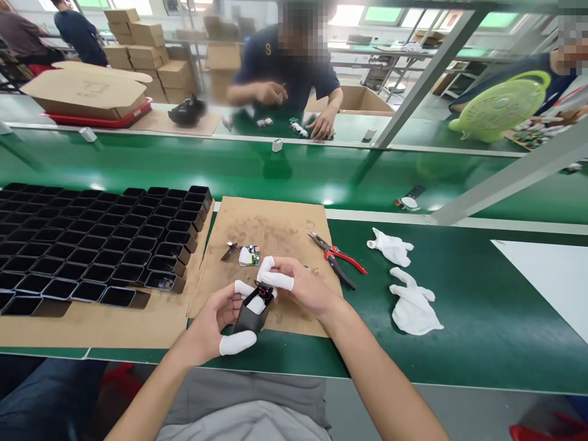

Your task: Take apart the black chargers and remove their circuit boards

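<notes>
My left hand [206, 324], with white finger cots on thumb and fingers, is closed around a small black plastic case [249, 323] tilted over the cardboard. Inside the case's open end sit a white patch and dark and reddish wires. At that end my right hand [305, 286], also in finger cots, pinches a small black part [263, 286] joined to the wires; its fingertips partly hide it. Beyond my hands a circuit board [250, 256] with a white pad and a small black piece lies on the cardboard sheet [275, 217]. Red-and-black pliers [334, 254] rest to the right.
Rows of open black cases [114, 245] fill the left side. Two white cloth gloves [414, 306] lie right of the pliers. Behind runs a green conveyor belt [206, 162] carrying a small white block [277, 145]. A co-worker [294, 73] handles parts across it. A metal post [432, 73] slants at right.
</notes>
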`<action>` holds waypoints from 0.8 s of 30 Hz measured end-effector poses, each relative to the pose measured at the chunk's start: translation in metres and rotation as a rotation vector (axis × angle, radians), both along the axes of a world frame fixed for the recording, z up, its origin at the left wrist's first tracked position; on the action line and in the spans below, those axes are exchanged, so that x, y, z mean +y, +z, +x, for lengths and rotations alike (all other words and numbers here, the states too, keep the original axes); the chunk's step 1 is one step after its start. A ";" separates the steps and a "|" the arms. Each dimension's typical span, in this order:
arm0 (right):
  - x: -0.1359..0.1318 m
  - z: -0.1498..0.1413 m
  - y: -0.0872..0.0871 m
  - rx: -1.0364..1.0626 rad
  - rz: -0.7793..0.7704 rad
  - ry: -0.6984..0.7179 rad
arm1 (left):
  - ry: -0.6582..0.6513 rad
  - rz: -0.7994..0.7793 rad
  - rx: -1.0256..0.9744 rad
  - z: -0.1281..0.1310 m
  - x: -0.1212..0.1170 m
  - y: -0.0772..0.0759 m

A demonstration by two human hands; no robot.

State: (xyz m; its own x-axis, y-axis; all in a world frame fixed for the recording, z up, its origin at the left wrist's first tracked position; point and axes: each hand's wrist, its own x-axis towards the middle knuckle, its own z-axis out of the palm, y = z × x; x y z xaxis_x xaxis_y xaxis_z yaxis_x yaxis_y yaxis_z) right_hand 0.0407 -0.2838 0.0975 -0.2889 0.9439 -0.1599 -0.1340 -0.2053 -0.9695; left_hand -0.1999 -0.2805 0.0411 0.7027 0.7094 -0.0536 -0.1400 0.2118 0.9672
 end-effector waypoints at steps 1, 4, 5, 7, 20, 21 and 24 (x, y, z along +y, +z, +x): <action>-0.001 -0.001 0.000 0.001 0.001 -0.003 | 0.031 0.016 0.003 -0.001 -0.002 0.000; -0.004 -0.004 0.002 -0.008 0.028 -0.063 | 0.144 0.114 0.090 -0.003 -0.008 0.005; -0.005 -0.005 0.002 -0.012 0.043 -0.093 | 0.172 0.150 0.123 -0.003 -0.010 0.008; -0.008 -0.007 0.001 -0.022 0.086 -0.155 | 0.244 0.212 0.162 -0.002 -0.012 0.013; -0.023 -0.023 -0.017 -0.647 0.765 -0.316 | 0.723 0.722 0.439 0.020 0.019 0.029; -0.022 -0.023 -0.018 -0.688 0.768 -0.310 | 0.723 0.766 0.452 0.021 0.020 0.030; -0.020 -0.020 -0.020 -0.730 0.769 -0.329 | 0.694 0.814 0.439 0.028 0.027 0.042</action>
